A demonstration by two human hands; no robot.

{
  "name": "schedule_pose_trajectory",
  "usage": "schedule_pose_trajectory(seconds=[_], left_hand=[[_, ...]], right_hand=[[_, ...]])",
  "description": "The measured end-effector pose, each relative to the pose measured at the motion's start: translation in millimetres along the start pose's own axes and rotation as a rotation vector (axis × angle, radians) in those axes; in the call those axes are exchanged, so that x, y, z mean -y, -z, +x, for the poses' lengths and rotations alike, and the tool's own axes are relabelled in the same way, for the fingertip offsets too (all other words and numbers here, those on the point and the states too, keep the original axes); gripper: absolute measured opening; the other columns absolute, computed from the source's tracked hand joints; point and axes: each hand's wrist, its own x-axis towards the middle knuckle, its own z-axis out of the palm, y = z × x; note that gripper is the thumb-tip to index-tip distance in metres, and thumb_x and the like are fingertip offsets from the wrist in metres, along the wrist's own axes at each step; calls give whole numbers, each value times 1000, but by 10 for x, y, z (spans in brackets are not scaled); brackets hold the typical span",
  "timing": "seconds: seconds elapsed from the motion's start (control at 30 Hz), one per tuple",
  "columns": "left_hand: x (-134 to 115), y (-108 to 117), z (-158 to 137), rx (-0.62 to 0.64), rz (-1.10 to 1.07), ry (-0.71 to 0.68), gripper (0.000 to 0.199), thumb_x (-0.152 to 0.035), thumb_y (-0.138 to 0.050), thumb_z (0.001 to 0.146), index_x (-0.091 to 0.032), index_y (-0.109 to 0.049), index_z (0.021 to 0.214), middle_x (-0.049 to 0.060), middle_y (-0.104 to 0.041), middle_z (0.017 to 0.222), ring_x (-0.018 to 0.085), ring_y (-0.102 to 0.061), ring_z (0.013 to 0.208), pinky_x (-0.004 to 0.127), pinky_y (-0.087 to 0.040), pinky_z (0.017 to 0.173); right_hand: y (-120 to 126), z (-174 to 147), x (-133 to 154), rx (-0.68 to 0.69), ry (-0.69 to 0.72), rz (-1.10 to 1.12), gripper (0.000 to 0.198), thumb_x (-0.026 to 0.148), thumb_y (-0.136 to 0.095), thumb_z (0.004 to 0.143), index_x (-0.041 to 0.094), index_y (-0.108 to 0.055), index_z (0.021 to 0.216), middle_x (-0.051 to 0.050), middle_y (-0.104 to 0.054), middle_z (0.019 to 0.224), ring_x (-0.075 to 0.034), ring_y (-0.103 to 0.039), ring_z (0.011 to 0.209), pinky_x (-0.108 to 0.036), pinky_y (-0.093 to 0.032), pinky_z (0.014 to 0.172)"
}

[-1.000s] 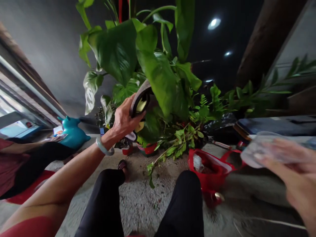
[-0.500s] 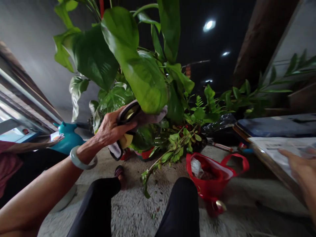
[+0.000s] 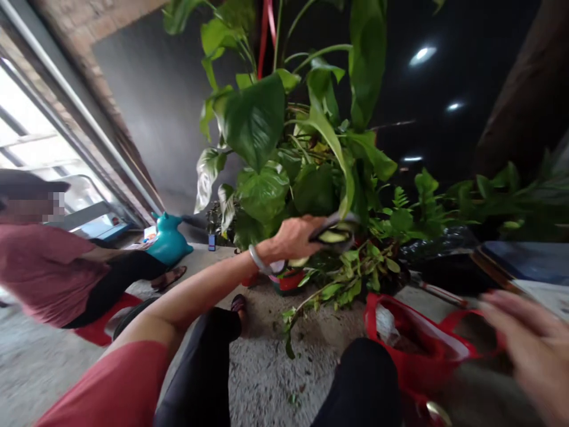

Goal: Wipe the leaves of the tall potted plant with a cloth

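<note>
Above the floor's [image 3: 267, 382] planted far edge, the left hand [image 3: 296, 240] was clamped on a dark-rimmed bundle [image 3: 338, 235], well apart from the right hand [image 3: 531, 347], loosely open beside the red bag [image 3: 406, 365]. One hasty tug could have torn the drooping leaf [image 3: 341, 154], its tip right at that bundle! Blur obscured what the bundle was, and the view's edge cut the right hand short.

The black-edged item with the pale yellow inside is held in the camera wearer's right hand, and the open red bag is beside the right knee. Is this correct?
Not quite: the head view shows the black-edged item in the left hand, the one with the pale bangle at its wrist. The open red bag is indeed beside the right knee.
</note>
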Motion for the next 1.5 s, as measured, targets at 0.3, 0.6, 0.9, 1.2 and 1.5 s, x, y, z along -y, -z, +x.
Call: schedule_pose_trajectory(seconds=[0.3, 0.6, 0.9, 1.2, 1.5], left_hand=[[-60, 307, 78, -347, 87, 103, 69, -24, -62, 81, -20, -46, 148, 12, -58, 138, 27, -61, 119, 37, -52, 95], [-130, 86, -249, 89, -26, -15, 63, -27, -63, 81, -29, -56, 143, 7, -69, 119, 26, -66, 106, 32, -52, 88], [-384, -107, 1026, -3, 164, 65, 46, -13, -60, 83, -16, -63, 130, 19, -64, 125, 33, -63, 109, 40, -49, 87], [-191, 144, 101, -143, 32, 22, 52, -22, -63, 84, -26, -59, 136, 10, -62, 134, 31, -60, 117, 40, -50, 95], [-78, -760, -857, -37, -419, 383, 61, -26, -67, 77, -28, -58, 137, 7, -67, 125, 29, -64, 114, 41, -51, 102]], right_hand=[[-1436, -1416, 460, 797, -182, 194, 52, 55, -79, 55, 19, -72, 92, -13, -75, 90, -26, -70, 81, -35, -56, 67], [-1505, -1567, -234, 762, -321, 205, 55, 56, -83, 56, 17, -73, 93, -8, -72, 76, -21, -67, 66, -29, -50, 57], [-1578, -1470, -419, 715, -467, 344, 65, 57, -88, 51, 17, -71, 100, -10, -75, 88, -24, -70, 76, -32, -54, 62], [-1537, -1456, -24, 677, -439, 574, 58, 57, -88, 51, 21, -69, 92, -9, -73, 83, -25, -67, 72, -38, -53, 66], [-1828, -1709, 483, 641, -346, 470, 54, 64, -73, 70, 35, -69, 115, -5, -70, 125, -33, -61, 123, -41, -58, 83]])
